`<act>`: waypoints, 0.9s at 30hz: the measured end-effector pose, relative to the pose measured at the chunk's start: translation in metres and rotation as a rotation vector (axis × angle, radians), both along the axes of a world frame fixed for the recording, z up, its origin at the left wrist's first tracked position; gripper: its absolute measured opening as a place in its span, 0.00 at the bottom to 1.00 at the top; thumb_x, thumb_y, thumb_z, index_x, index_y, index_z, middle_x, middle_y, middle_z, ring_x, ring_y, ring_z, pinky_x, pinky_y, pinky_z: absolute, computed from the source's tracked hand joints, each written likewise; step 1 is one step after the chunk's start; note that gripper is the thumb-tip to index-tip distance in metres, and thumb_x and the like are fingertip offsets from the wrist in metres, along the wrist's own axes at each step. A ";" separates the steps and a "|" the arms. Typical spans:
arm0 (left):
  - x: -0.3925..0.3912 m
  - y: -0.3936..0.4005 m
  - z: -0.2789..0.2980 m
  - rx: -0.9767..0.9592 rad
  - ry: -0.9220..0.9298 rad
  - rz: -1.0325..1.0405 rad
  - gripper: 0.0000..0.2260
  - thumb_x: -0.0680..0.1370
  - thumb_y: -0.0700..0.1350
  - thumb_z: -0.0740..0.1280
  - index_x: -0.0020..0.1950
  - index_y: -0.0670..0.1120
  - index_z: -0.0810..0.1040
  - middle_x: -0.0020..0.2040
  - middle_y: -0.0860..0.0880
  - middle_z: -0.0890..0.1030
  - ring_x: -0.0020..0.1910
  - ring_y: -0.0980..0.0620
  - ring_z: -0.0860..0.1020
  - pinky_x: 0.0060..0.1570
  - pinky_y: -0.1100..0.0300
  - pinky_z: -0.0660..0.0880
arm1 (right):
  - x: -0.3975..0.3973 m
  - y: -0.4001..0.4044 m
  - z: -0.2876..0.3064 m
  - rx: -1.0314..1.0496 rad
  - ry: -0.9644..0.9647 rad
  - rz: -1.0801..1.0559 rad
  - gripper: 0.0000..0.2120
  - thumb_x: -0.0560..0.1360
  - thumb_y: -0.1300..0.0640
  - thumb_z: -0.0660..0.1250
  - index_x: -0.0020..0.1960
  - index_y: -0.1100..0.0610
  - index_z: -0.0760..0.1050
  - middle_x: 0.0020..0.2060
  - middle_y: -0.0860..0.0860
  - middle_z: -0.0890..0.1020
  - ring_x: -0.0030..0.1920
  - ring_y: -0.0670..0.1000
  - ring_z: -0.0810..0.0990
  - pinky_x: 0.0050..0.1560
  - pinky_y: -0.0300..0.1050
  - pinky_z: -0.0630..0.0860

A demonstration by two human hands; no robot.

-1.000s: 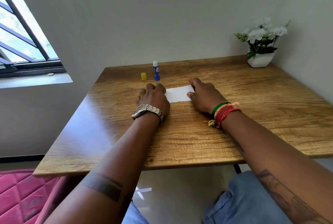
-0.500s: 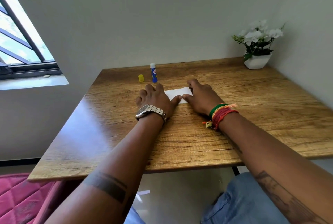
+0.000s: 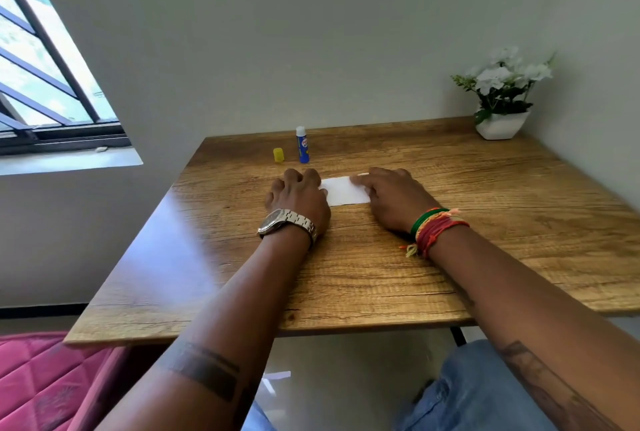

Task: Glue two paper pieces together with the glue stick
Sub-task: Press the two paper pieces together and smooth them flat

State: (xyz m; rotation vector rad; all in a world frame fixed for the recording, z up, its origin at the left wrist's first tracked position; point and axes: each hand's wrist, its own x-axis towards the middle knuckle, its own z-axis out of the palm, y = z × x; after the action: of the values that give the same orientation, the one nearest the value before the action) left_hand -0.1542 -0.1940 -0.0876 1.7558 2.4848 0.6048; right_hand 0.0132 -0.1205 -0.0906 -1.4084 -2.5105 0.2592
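White paper [image 3: 343, 191] lies flat on the wooden table [image 3: 381, 268], partly covered at both ends. My left hand [image 3: 299, 198] rests palm down on its left end, fingers spread slightly. My right hand [image 3: 393, 195] lies flat on its right end, fingertips pressing the paper's top. I cannot tell whether one or two sheets lie there. A blue glue stick [image 3: 302, 145] stands upright and uncapped behind my left hand, its white tip showing. Its yellow cap [image 3: 278, 155] stands just to its left.
A white pot of white flowers [image 3: 502, 101] stands at the table's far right corner by the wall. A window [image 3: 45, 60] is at the left. A pink quilted cushion [image 3: 45, 385] lies below the table's near left corner.
My hands, which had come together over the paper half a second ago, have slid apart again toward its ends, uncovering the middle. The camera view tilted slightly.
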 end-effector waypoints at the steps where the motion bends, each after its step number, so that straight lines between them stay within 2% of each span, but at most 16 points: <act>1: 0.000 -0.001 0.001 -0.015 0.003 -0.014 0.17 0.81 0.54 0.60 0.71 0.57 0.69 0.68 0.46 0.68 0.69 0.39 0.66 0.67 0.42 0.64 | 0.001 0.000 0.001 0.000 -0.032 0.008 0.24 0.82 0.54 0.55 0.78 0.43 0.66 0.74 0.50 0.72 0.71 0.60 0.68 0.70 0.57 0.69; 3: -0.001 -0.001 0.003 -0.065 0.046 -0.037 0.20 0.81 0.54 0.59 0.74 0.60 0.67 0.68 0.45 0.67 0.69 0.39 0.65 0.68 0.41 0.62 | 0.000 0.000 0.002 0.011 -0.076 -0.002 0.25 0.81 0.55 0.54 0.77 0.48 0.67 0.75 0.52 0.71 0.71 0.61 0.68 0.70 0.57 0.69; 5: 0.001 -0.001 0.004 -0.112 0.110 -0.044 0.21 0.81 0.53 0.59 0.74 0.58 0.68 0.67 0.45 0.66 0.68 0.38 0.65 0.68 0.41 0.62 | -0.001 -0.003 0.004 0.010 -0.097 -0.029 0.25 0.80 0.54 0.54 0.76 0.53 0.68 0.74 0.53 0.71 0.71 0.61 0.69 0.69 0.57 0.69; 8: 0.004 -0.001 0.007 -0.138 0.139 -0.034 0.20 0.82 0.54 0.58 0.74 0.54 0.69 0.67 0.44 0.66 0.67 0.38 0.65 0.68 0.41 0.63 | -0.003 -0.007 0.006 -0.004 -0.116 -0.049 0.25 0.80 0.53 0.54 0.76 0.55 0.67 0.74 0.54 0.71 0.71 0.61 0.68 0.70 0.56 0.70; 14: 0.006 -0.004 0.008 -0.129 0.161 -0.036 0.19 0.82 0.54 0.58 0.73 0.53 0.70 0.68 0.43 0.66 0.68 0.39 0.65 0.68 0.41 0.64 | -0.003 -0.009 0.005 -0.009 -0.118 -0.090 0.26 0.80 0.52 0.55 0.76 0.61 0.64 0.74 0.56 0.69 0.72 0.60 0.67 0.71 0.54 0.68; 17: 0.005 -0.003 0.007 -0.119 0.153 -0.031 0.19 0.82 0.54 0.58 0.73 0.53 0.71 0.68 0.44 0.66 0.68 0.39 0.65 0.68 0.41 0.64 | 0.002 -0.011 0.009 0.045 -0.018 -0.003 0.28 0.81 0.51 0.57 0.79 0.56 0.60 0.77 0.55 0.66 0.75 0.59 0.65 0.73 0.55 0.65; 21: 0.003 -0.003 0.004 -0.071 0.077 -0.028 0.19 0.82 0.54 0.58 0.72 0.54 0.71 0.69 0.45 0.67 0.69 0.39 0.65 0.68 0.41 0.63 | 0.000 -0.016 0.011 0.089 -0.127 0.280 0.24 0.84 0.42 0.53 0.78 0.45 0.65 0.79 0.47 0.66 0.77 0.52 0.64 0.76 0.56 0.58; 24: 0.004 -0.003 0.004 0.007 0.025 0.014 0.18 0.82 0.54 0.59 0.72 0.54 0.72 0.70 0.45 0.70 0.70 0.38 0.66 0.67 0.41 0.65 | -0.002 -0.009 0.012 0.081 -0.077 0.258 0.22 0.84 0.43 0.53 0.76 0.45 0.70 0.76 0.45 0.71 0.74 0.50 0.69 0.74 0.54 0.60; 27: 0.003 -0.001 0.007 0.036 -0.050 0.055 0.17 0.82 0.51 0.60 0.70 0.52 0.73 0.70 0.44 0.72 0.70 0.37 0.68 0.66 0.41 0.67 | -0.003 0.001 0.016 0.140 -0.155 0.175 0.23 0.84 0.42 0.52 0.73 0.47 0.73 0.73 0.47 0.75 0.71 0.55 0.72 0.70 0.55 0.65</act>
State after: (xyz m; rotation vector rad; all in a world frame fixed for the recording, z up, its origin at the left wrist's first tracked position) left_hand -0.1515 -0.1948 -0.0803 1.6673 2.5122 0.6929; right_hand 0.0101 -0.1198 -0.0747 -1.1999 -2.7219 0.0052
